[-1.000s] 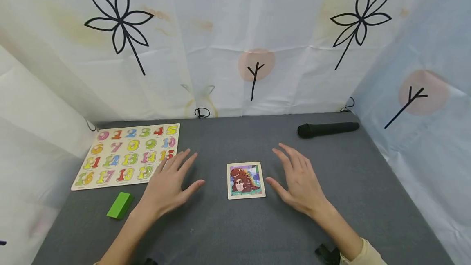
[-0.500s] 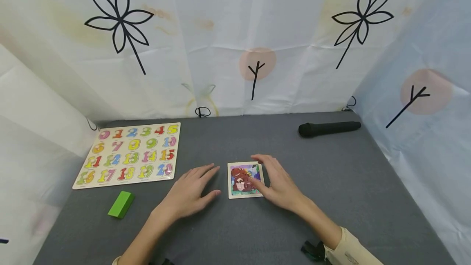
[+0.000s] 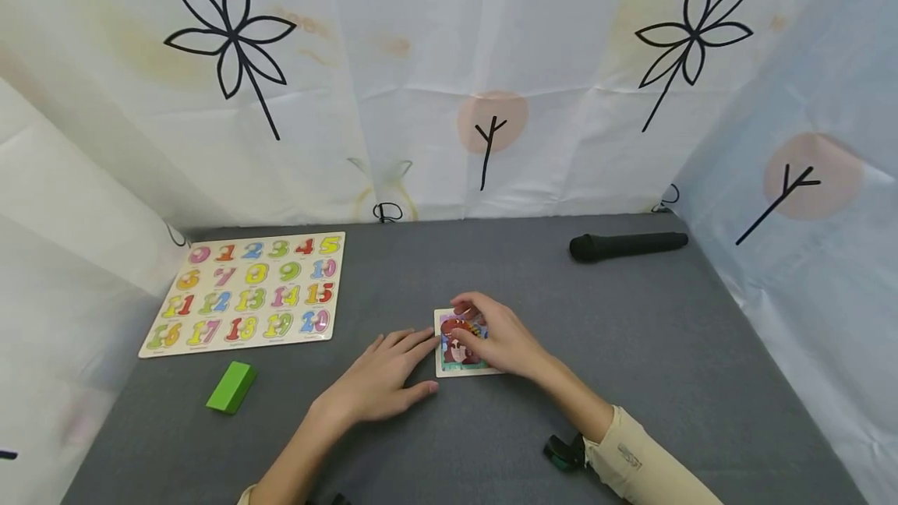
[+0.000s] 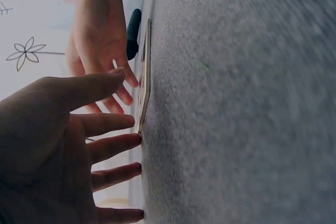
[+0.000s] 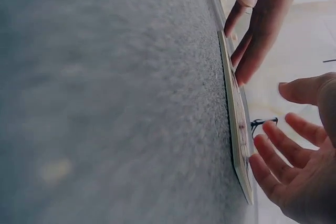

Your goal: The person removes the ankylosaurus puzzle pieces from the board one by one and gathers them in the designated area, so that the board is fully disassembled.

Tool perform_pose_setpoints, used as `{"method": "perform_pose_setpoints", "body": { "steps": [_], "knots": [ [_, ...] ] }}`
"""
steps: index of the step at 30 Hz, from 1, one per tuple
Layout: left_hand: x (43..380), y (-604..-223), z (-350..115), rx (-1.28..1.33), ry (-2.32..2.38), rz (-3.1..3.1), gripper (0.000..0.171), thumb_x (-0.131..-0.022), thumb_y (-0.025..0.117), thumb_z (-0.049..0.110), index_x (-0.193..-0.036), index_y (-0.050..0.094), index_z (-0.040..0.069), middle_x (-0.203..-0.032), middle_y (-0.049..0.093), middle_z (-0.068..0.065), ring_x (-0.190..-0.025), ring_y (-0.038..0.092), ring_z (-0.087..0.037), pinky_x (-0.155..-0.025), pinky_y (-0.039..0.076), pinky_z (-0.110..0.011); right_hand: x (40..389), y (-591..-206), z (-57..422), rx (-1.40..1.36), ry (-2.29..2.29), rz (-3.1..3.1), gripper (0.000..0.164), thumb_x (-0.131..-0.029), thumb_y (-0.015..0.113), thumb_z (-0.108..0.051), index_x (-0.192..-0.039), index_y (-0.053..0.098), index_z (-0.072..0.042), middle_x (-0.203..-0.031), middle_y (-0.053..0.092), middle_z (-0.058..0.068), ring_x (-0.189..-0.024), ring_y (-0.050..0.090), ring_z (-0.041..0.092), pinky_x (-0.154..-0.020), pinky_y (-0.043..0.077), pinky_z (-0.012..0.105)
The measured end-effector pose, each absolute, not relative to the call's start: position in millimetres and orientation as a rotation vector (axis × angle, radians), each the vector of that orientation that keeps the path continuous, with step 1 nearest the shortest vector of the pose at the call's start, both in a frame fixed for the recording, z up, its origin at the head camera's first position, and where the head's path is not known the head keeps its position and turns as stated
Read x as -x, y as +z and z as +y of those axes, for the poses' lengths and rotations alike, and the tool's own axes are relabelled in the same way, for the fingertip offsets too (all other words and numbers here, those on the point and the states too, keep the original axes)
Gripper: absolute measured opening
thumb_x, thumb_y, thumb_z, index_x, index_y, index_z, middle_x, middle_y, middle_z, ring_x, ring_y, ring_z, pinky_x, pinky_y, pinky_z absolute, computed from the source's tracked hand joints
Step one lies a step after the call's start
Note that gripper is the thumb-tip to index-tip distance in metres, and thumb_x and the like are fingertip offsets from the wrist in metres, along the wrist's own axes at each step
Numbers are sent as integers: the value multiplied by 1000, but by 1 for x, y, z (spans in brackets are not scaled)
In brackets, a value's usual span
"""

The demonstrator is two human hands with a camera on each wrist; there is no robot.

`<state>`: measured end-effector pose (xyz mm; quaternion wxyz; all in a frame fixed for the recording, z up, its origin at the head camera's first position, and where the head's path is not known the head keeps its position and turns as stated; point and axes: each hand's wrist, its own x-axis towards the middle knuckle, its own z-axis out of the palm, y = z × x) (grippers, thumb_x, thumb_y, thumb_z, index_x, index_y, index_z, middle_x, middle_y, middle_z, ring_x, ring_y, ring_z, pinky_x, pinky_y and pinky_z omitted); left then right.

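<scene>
A small square wooden picture puzzle (image 3: 459, 363) with a reddish-brown dinosaur lies flat on the grey table. My left hand (image 3: 382, 378) rests palm down at its left side, fingers stretched, with fingertips right at the puzzle's edge. From the right, my right hand (image 3: 503, 340) reaches over the puzzle and hides its right part; its fingers are relaxed and slightly bent. In the right wrist view, the right fingers (image 5: 275, 163) are spread near the puzzle's face, with a wide gap to the thumb. The left wrist view shows the puzzle's thin edge (image 4: 147, 69) beyond the left fingertips.
A number board (image 3: 238, 292) with coloured numerals lies at the back left. In front of it is a green block (image 3: 231, 388). A black microphone (image 3: 627, 246) lies at the back right. White printed cloth (image 3: 421, 84) walls in the table's back and sides.
Both hands have moved inward to the puzzle: the left rightward to its left edge, the right leftward until it overlaps the puzzle. The puzzle itself stays about where it was.
</scene>
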<state>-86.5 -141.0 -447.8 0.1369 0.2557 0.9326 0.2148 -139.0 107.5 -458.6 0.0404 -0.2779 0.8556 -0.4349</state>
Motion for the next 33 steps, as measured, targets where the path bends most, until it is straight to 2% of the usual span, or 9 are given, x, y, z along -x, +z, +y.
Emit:
{"method": "perform_pose_setpoints", "body": {
  "steps": [6, 19, 26, 33],
  "knots": [
    [86, -446, -138, -739, 637, 2691, 65, -105, 71, 39, -162, 52, 15, -170, 50, -8, -157, 43, -38, -124, 30, -79, 149, -463, 102, 842, -1244, 2614, 41, -102, 76, -16, -139, 65, -1, -131, 72, 16, -116, 72, 29, -101, 60, 50],
    [86, -448, -138, -740, 641, 2694, 60, -105, 72, 32, -161, 55, 17, -170, 48, -10, -157, 42, -41, -124, 29, -79, 160, -467, 97, 834, -1061, 2722, 31, -96, 84, -16, -122, 75, -3, -111, 72, 10, -98, 67, 22, -87, 57, 31],
    [85, -448, -137, -721, 644, 2698, 59, -105, 71, 31, -160, 55, 16, -170, 48, -11, -157, 42, -43, -123, 29, -81, 167, -464, 95, 810, -1015, 2735, 23, -93, 88, -20, -109, 80, -5, -100, 73, 8, -90, 67, 20, -81, 56, 30],
    [83, -449, -136, -715, 636, 2710, 58, -105, 71, 31, -160, 56, 16, -170, 48, -11, -157, 43, -42, -122, 30, -81, 169, -457, 90, 747, -947, 2719, 23, -92, 89, -25, -105, 81, -9, -97, 73, 4, -88, 66, 15, -79, 55, 28]
  ]
}}
